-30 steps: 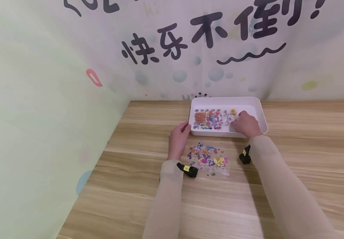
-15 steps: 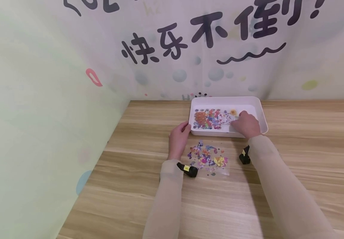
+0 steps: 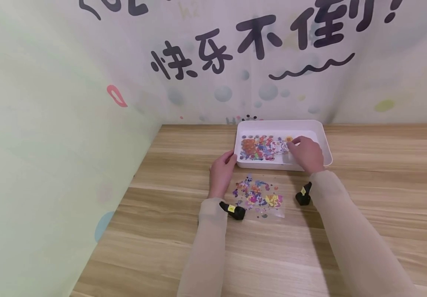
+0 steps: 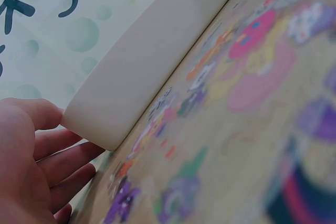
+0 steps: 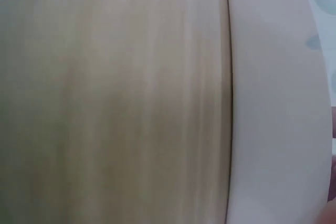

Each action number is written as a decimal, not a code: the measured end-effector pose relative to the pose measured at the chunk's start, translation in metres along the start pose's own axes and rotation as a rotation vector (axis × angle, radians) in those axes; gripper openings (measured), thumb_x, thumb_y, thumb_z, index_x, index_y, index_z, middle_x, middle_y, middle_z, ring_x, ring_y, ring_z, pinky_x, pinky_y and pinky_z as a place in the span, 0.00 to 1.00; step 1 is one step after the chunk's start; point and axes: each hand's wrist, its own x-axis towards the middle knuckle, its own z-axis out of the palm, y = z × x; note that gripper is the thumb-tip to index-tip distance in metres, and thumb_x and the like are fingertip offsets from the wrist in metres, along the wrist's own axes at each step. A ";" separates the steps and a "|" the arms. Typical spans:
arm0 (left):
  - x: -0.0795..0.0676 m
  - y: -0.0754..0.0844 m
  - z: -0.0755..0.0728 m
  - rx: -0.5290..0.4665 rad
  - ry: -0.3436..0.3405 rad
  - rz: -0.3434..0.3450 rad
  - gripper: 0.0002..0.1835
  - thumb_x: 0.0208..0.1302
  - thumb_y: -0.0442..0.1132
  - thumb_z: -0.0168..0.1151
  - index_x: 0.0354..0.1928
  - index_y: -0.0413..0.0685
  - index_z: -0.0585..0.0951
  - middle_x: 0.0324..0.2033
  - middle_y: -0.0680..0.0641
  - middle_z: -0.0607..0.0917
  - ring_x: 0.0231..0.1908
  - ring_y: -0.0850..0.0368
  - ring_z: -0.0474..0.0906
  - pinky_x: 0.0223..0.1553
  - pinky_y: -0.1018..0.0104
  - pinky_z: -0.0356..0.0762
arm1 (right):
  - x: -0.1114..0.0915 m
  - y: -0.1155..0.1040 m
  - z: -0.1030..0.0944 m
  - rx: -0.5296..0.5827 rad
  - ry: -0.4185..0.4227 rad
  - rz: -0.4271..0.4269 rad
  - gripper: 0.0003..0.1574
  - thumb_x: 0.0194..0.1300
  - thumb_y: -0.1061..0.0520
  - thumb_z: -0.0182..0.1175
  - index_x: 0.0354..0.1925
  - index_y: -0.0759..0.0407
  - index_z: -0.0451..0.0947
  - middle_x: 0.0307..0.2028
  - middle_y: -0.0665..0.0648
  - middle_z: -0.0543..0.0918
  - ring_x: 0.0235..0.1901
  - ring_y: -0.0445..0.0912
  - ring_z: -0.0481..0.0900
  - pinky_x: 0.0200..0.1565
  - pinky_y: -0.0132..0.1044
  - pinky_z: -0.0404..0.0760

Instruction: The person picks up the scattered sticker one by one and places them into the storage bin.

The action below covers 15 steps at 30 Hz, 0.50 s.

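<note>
A shallow white tray (image 3: 273, 166) stands at the back of the wooden table, holding colourful stickers (image 3: 252, 149) on clear film towards its left side. My left hand (image 3: 221, 171) grips the tray's front left corner. In the left wrist view, its thumb is on the rim and the fingers (image 4: 65, 169) are along the outer wall. My right hand (image 3: 307, 153) is inside the tray with bent fingers, its tips at the right edge of the stickers, beside a white cartoon sticker (image 3: 278, 147). Whether something is pinched between those tips is too small to tell.
In front of the tray, a clear sheet of small colourful stickers (image 3: 258, 196) lies on the table (image 3: 161, 231). A printed cloth (image 3: 213, 49) hangs close behind the tray, and a pale green cloth wall (image 3: 50, 144) borders the table on the left.
My right hand has lifted slightly, and its fingertips have moved back towards the yellow sticker. The white cartoon sticker's outline has shifted a little. My left hand and the tray have stayed put.
</note>
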 end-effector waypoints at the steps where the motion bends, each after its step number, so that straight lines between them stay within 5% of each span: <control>1: 0.000 0.000 0.000 0.000 -0.001 -0.001 0.18 0.61 0.55 0.51 0.52 0.66 0.75 0.49 0.60 0.77 0.50 0.63 0.71 0.49 0.64 0.71 | 0.000 0.000 0.000 0.007 0.011 -0.010 0.31 0.64 0.39 0.44 0.51 0.62 0.69 0.47 0.64 0.73 0.40 0.55 0.68 0.38 0.46 0.69; 15: 0.000 0.000 -0.001 -0.007 -0.010 -0.006 0.18 0.61 0.56 0.50 0.52 0.67 0.74 0.49 0.60 0.77 0.51 0.63 0.71 0.49 0.64 0.71 | -0.012 0.003 -0.003 0.137 0.093 -0.179 0.34 0.60 0.32 0.44 0.53 0.53 0.69 0.33 0.58 0.75 0.30 0.50 0.68 0.26 0.39 0.68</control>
